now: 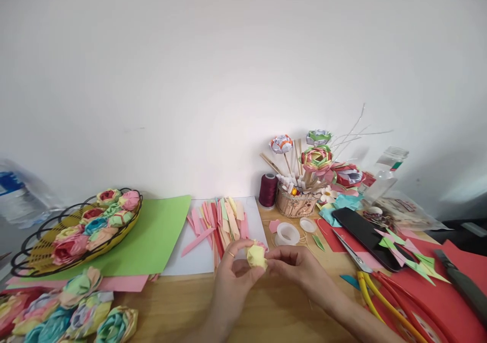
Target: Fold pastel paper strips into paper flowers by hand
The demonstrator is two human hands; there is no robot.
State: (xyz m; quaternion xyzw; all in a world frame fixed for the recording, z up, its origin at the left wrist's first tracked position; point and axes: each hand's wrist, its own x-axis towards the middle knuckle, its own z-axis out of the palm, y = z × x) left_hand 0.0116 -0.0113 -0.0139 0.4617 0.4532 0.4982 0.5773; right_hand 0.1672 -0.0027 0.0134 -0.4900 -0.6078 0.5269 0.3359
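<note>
It looked like a craft corner, possibly in a home: a wooden tabletop (182,307) stood against a plain pale wall (213,79), and there was paper everywhere! Folded flowers (108,221) filled a yellow basket (38,251), cut strips (228,221) lay fanned out, and scissors (365,274), a thread spool (268,191) and a small wicker pot (297,203) crowded the right side.

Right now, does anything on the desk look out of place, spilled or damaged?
I see nothing spilled or clearly damaged. The untidiest spot is at the right, where loose paper scraps lie strewn over a long black object and red paper. The yellow paper flower in the left hand shows no obvious tear.
</note>
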